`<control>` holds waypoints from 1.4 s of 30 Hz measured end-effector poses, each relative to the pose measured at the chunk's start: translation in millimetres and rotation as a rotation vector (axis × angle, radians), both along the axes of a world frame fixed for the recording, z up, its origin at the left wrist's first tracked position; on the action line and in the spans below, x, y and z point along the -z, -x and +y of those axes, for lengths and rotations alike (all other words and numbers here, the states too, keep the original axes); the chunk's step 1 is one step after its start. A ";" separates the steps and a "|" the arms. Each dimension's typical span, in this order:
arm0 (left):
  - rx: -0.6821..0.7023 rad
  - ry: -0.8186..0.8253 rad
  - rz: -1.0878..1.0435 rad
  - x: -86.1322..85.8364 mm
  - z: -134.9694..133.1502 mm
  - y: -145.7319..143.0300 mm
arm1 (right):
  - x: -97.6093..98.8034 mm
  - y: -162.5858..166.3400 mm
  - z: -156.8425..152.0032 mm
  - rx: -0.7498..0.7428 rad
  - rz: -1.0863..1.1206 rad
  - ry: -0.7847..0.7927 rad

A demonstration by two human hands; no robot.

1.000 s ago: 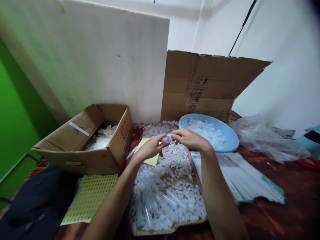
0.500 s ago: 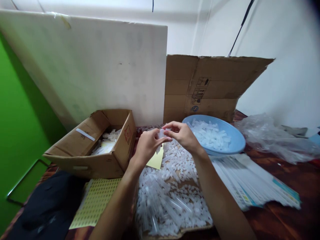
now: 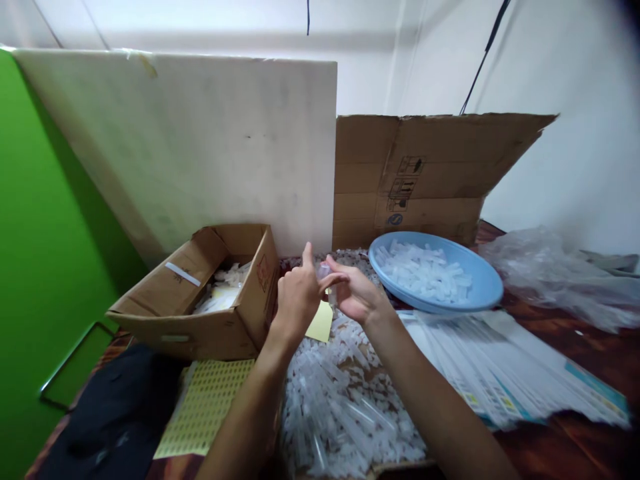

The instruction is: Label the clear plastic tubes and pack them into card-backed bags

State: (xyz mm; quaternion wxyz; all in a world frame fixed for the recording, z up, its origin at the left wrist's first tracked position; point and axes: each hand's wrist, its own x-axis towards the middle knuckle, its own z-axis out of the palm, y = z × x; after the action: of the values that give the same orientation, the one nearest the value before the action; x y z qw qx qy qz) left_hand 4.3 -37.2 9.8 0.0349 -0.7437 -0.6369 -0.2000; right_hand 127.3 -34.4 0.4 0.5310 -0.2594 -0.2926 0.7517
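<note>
My left hand (image 3: 296,298) and my right hand (image 3: 353,292) meet above a heap of small clear plastic tubes and caps (image 3: 345,407). Between their fingertips they pinch one small clear plastic tube (image 3: 323,271). The left index finger points upward. A yellow sticker sheet (image 3: 321,321) hangs just under the hands. To the left stands an open cardboard box (image 3: 200,293) holding more white pieces. A blue bowl (image 3: 480,293) full of clear plastic pieces sits to the right.
A yellow sheet of labels (image 3: 205,407) and a black cloth (image 3: 110,420) lie at the near left. A stack of printed sheets (image 3: 505,373) and crumpled plastic bags (image 3: 560,273) lie right. A white board (image 3: 200,147) and a flattened carton (image 3: 425,173) stand behind.
Both hands rose and shifted slightly left with the small tube between them. The right hand turned palm-up and the left index finger lifted. The view tilted upward.
</note>
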 end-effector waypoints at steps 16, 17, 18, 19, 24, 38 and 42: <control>0.089 -0.034 -0.544 17.0 0.5 -19.4 | 30.3 26.5 0.9 0.428 -0.015 -0.005; 0.100 -0.065 -0.590 14.9 1.4 -15.6 | 26.7 27.6 -0.8 0.393 -0.012 -0.033; 0.110 -0.093 -0.622 12.9 2.3 -11.8 | 23.9 29.0 -1.8 0.362 -0.011 -0.054; 0.122 -0.115 -0.643 11.2 3.1 -8.5 | 22.4 30.3 -1.9 0.340 -0.010 -0.068; 0.158 -0.023 -0.606 14.4 9.8 -1.8 | 32.1 27.9 8.9 0.359 0.001 -0.055; -0.063 0.414 -0.148 73.0 45.9 48.4 | -13.8 -57.4 13.4 0.546 0.081 -0.106; 0.104 0.327 -0.259 51.5 46.1 48.1 | -28.5 -70.4 1.3 0.498 -0.079 -0.325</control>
State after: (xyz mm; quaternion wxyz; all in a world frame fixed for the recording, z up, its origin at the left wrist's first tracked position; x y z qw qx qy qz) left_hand -43.9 8.9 -41.7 -0.1786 -0.7396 -0.6207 -0.1894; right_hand 197.7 -33.1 28.9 0.7218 -0.2639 -0.3569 0.5310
